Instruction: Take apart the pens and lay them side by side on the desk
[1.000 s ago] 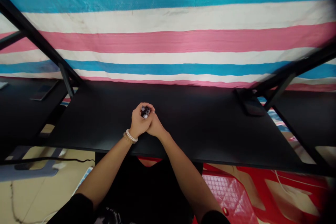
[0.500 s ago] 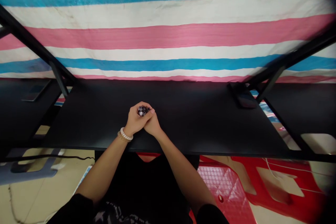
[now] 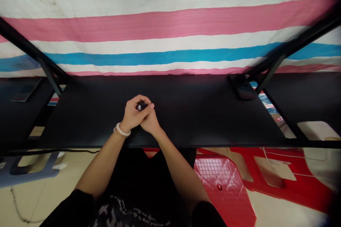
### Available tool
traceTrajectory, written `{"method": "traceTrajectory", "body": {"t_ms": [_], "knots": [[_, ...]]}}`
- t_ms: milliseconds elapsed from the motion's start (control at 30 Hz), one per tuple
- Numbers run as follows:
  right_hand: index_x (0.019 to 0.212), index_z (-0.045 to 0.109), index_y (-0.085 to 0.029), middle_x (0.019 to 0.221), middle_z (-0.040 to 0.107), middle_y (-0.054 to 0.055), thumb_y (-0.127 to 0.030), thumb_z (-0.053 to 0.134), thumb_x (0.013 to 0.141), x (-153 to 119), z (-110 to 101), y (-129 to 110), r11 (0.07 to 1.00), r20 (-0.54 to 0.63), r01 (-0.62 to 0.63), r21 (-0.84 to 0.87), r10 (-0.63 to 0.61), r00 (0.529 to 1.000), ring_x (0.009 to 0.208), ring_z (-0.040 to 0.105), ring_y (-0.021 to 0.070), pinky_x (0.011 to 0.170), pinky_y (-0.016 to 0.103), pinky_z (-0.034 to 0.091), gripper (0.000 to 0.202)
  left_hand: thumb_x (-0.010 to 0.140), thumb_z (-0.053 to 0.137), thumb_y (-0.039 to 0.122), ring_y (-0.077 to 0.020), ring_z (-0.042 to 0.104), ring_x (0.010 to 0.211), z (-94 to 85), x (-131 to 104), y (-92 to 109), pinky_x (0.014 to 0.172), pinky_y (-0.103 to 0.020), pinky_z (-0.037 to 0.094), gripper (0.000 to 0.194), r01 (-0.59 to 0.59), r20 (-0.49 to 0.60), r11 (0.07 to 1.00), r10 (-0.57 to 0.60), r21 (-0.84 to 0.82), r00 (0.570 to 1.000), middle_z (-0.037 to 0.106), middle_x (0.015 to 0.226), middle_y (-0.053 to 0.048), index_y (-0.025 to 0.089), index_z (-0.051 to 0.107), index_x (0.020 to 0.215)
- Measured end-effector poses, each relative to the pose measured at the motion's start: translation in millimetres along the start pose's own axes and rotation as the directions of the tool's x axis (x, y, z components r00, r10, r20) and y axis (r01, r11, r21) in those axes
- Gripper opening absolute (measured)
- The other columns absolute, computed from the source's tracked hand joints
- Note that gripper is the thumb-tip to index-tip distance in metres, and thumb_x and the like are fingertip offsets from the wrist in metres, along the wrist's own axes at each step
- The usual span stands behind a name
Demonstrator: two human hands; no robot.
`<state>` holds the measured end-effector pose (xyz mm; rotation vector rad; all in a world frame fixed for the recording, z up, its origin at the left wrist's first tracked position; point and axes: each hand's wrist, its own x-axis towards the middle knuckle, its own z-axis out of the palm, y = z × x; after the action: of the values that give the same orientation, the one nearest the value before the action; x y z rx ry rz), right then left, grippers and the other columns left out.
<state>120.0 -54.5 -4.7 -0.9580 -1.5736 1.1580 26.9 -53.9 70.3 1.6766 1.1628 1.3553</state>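
A bundle of dark, pen-like sticks (image 3: 141, 105) is seen end-on, with one pale tip among the black ones. My left hand (image 3: 132, 112) is closed around it from the left, its thumb lying across the front. From the right, my right hand (image 3: 150, 120) is closed against the bundle and the left hand; most of its fingers are hidden. Both hands are together over the near half of the black table (image 3: 197, 113). How far the sticks reach down inside the hands cannot be seen.
A dark flat device (image 3: 243, 88) rests at the table's right rear corner. Black slanted posts (image 3: 279, 55) frame both sides, with a striped tarp (image 3: 165, 25) behind. A red plastic stool (image 3: 221, 181) stands at lower right. Another table at left holds a dark tablet-like slab (image 3: 26, 90).
The view has shifted, so the table and hands appear slightly higher and further left. Both hands keep their hold on the bundle, whose ends look turned and more bunched.
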Motion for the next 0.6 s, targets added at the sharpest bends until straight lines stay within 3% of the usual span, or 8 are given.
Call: {"method": "traceTrajectory", "body": {"t_ms": [100, 233, 400, 533, 600], "knots": [[0.108, 0.064, -0.015, 0.091, 0.073, 0.008, -0.01, 0.063, 0.077, 1, -2, -2, 1.0, -0.043, -0.022, -0.011, 0.021, 0.999, 0.084, 0.073, 0.0252, 0.078, 0.038, 0.061, 0.031, 0.08, 0.077, 0.025, -0.0133, 0.066, 0.075, -1.4, 5, -6, 0.072, -0.027, 0.053, 0.013, 0.066, 0.018, 0.997, -0.065, -0.041, 0.998, 0.07, 0.083, -0.002, 0.018, 0.069, 0.086], [0.107, 0.063, -0.014, 0.069, 0.067, 0.001, -0.01, 0.058, 0.079, 2, -7, -7, 0.982, -0.003, -0.173, -0.077, 0.173, 0.985, 0.062, 0.068, 0.0199, 0.064, 0.033, 0.058, 0.029, 0.083, 0.076, 0.027, -0.0146, 0.069, 0.075, 1.2, 13, -18, 0.074, -0.03, 0.056, 0.022, 0.173, 0.068, 0.971, -0.164, -0.165, 0.984, 0.07, 0.086, -0.002, 0.017, 0.066, 0.099], [0.118, 0.059, -0.017, 0.096, 0.075, 0.01, -0.015, 0.056, 0.086, 19, -25, -21, 0.922, -0.068, -0.258, -0.29, 0.249, 0.966, 0.089, 0.074, 0.0259, 0.08, 0.038, 0.059, 0.032, 0.079, 0.081, 0.029, -0.0198, 0.07, 0.105, 8.3, 21, -47, 0.095, -0.038, 0.056, 0.058, 0.208, 0.042, 0.945, -0.204, -0.253, 0.978, 0.071, 0.119, -0.011, 0.021, 0.055, 0.13], [0.117, 0.052, -0.014, 0.104, 0.074, 0.021, -0.024, 0.049, 0.097, 41, -37, -36, 0.748, -0.105, -0.401, -0.528, 0.411, 0.906, 0.096, 0.074, 0.034, 0.083, 0.045, 0.057, 0.022, 0.077, 0.082, 0.043, -0.0217, 0.071, 0.1, 9.1, 23, -75, 0.094, -0.041, 0.057, 0.061, 0.326, -0.061, 0.923, -0.344, -0.204, 0.937, 0.068, 0.123, -0.016, 0.016, 0.059, 0.125], [0.118, 0.05, -0.011, 0.106, 0.073, 0.025, -0.026, 0.047, 0.099, 49, -36, -41, 0.673, -0.118, -0.431, -0.601, 0.459, 0.881, 0.099, 0.074, 0.0362, 0.085, 0.046, 0.057, 0.024, 0.079, 0.078, 0.049, -0.0231, 0.071, 0.102, 7.4, 20, -85, 0.096, -0.043, 0.057, 0.057, 0.353, -0.034, 0.916, -0.365, -0.19, 0.93, 0.07, 0.121, -0.016, 0.014, 0.062, 0.121]]}}
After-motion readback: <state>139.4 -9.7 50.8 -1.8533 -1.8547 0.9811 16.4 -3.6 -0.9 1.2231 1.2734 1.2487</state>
